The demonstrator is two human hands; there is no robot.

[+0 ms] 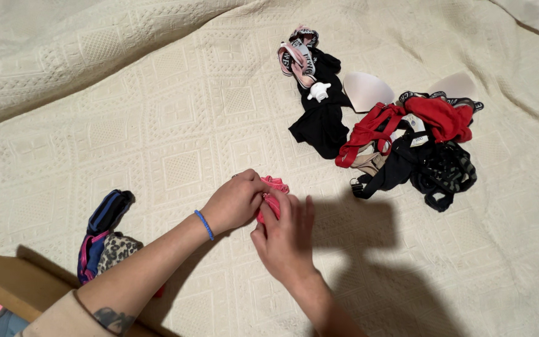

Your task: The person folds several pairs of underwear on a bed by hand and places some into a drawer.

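My left hand (235, 203) and my right hand (285, 240) meet over a small pink garment (274, 185) on the cream quilted bedspread (176, 118). Both hands pinch the pink fabric, which is bunched between the fingers and mostly hidden by them. A blue band circles my left wrist.
A pile of red and black underwear (416, 146) lies at the upper right, with two pale bra pads (366, 90) behind it. A black garment with a pink patterned band (316, 93) lies at top centre. Folded blue and leopard-print pieces (104, 240) sit at lower left beside a wooden edge (14, 281).
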